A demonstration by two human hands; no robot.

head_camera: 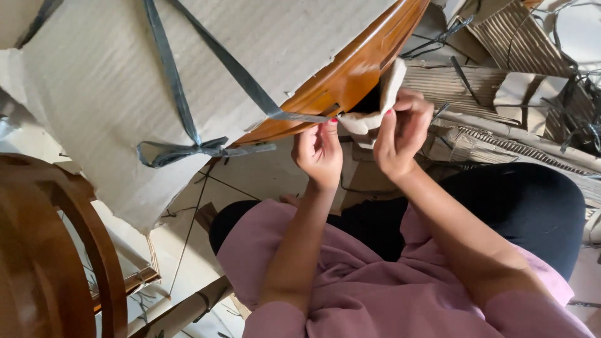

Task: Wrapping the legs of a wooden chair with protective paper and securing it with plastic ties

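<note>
Left hand (319,150) pinches the end of a grey plastic strap (241,74). Right hand (400,131) grips the beige padded wrap (379,103) on the tip of a glossy brown curved wooden piece (341,78). Looks like mid-unpacking; peeling further likely needs the strap loose. Corrugated cardboard sheet (113,94) covers the rest; cardboard scraps (501,81) lie beyond.

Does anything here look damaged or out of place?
Yes. The brown cardboard wrapping is torn, baring the glossy orange-brown wooden piece. Both hands, left and right, pinch the pale padding. A grey plastic strap hangs loose; cardboard scraps lie about.
</note>
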